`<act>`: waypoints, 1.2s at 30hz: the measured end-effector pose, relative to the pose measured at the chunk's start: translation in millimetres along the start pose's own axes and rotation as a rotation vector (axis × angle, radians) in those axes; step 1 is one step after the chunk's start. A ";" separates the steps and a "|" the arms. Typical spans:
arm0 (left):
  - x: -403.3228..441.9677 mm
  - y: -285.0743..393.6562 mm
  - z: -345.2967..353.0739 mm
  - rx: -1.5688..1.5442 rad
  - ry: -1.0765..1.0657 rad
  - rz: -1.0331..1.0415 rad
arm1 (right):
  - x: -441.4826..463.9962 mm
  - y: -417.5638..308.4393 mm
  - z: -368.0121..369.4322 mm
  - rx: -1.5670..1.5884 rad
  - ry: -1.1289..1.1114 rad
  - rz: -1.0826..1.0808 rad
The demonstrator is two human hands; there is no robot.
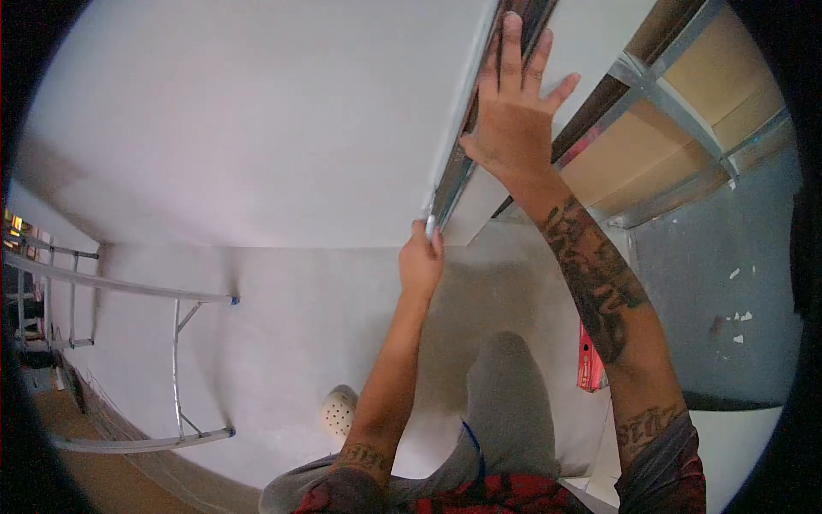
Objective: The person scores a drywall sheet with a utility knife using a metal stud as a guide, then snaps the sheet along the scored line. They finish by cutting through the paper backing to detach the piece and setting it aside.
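A long narrow metal strip [449, 193], with a dark recess along it, runs up beside the edge of a large white panel [257, 120]. At its lower end, the thumb and fingers of my left hand [420, 261] are closed on the pale metal tip. Exactly how the fingers wrap round it is partly hidden. Farther up, my right hand [516, 124] lies flat over the strip with its fingers spread. The palm side is out of sight, and it covers part of the dark recess.
A metal frame with tan panels [659, 150] stands at the upper right, above a grey surface [711, 283]. A red level-like tool [589, 360] is by my right forearm. Metal ladder-like rails [137, 283] reach in from the left. A beige clog [340, 413] is on the pale floor [282, 343].
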State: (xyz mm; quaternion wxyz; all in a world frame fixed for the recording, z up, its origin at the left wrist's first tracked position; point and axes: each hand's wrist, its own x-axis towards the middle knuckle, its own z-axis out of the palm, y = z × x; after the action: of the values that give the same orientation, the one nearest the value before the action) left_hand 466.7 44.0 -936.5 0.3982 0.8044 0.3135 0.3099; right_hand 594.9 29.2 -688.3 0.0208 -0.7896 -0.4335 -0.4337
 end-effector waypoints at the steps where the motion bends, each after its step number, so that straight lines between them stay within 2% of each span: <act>1: -16.8 -11.2 4.6 0.002 -0.002 0.001 | -0.2 -0.3 -0.7 0.072 0.017 0.017; 3: -50.9 -31.9 9.6 -0.419 0.153 -0.326 | -0.3 0.7 0.1 0.168 0.039 0.026; 4: -59.9 -38.9 12.0 -0.406 0.143 -0.336 | 0.4 0.0 -7.6 0.176 0.025 0.035; 6: -79.8 -52.8 12.8 -1.283 0.118 -0.725 | 5.4 -2.1 -29.2 0.036 -0.199 0.004; 7: -81.2 -57.0 13.2 -1.376 0.046 -0.916 | 0.6 -1.4 -9.7 0.009 0.091 -0.039; 8: -84.0 -71.1 20.1 -1.364 0.050 -0.921 | -1.0 -0.1 -10.9 0.018 0.086 -0.033; 10: -93.2 -108.1 37.5 -1.576 -0.221 -1.163 | -0.2 0.4 -19.3 0.038 0.034 -0.058; 11: -92.0 -113.2 44.5 -1.661 -0.169 -1.234 | 2.1 -0.9 -28.3 0.045 0.029 -0.056; 12: -87.9 -121.5 48.5 -1.656 -0.166 -1.240 | 3.8 -2.7 -39.1 0.060 -0.073 -0.027; 13: -83.4 -132.5 54.5 -1.833 -0.167 -1.277 | 4.1 -5.4 -44.2 0.074 -0.174 -0.002; 14: -77.9 -136.6 58.5 -2.016 -0.167 -1.308 | 3.5 -6.4 -38.2 0.075 -0.179 -0.007; 16: -67.3 -142.8 64.4 -2.034 -0.132 -1.345 | 3.0 -7.0 -23.0 -0.010 -0.037 -0.003; 20: -51.5 -150.9 70.2 -2.020 -0.033 -1.476 | 3.5 -10.4 -24.9 -0.036 -0.078 -0.014; 22: -50.4 -156.8 74.2 -2.063 -0.041 -1.470 | 5.7 -17.2 -41.9 -0.053 -0.225 0.052; 24: -48.9 -162.2 77.1 -2.106 -0.063 -1.462 | 3.0 -14.0 -32.5 -0.064 -0.169 0.038; 26: -45.4 -161.0 77.9 -2.099 -0.033 -1.470 | 2.1 -9.4 -22.4 -0.048 -0.006 -0.035; 29: -37.2 -163.1 79.4 -2.099 -0.004 -1.513 | 0.1 -11.2 -18.6 -0.063 0.057 -0.039; 36: -20.8 -172.5 83.5 -2.134 -0.004 -1.585 | 1.2 -10.9 -21.9 -0.003 0.011 -0.034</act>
State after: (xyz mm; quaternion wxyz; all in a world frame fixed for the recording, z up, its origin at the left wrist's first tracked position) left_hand 472.1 75.0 -1126.7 0.9022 -0.2989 0.2986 0.0867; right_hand 572.9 27.8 -677.5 0.0146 -0.7798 -0.4463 -0.4388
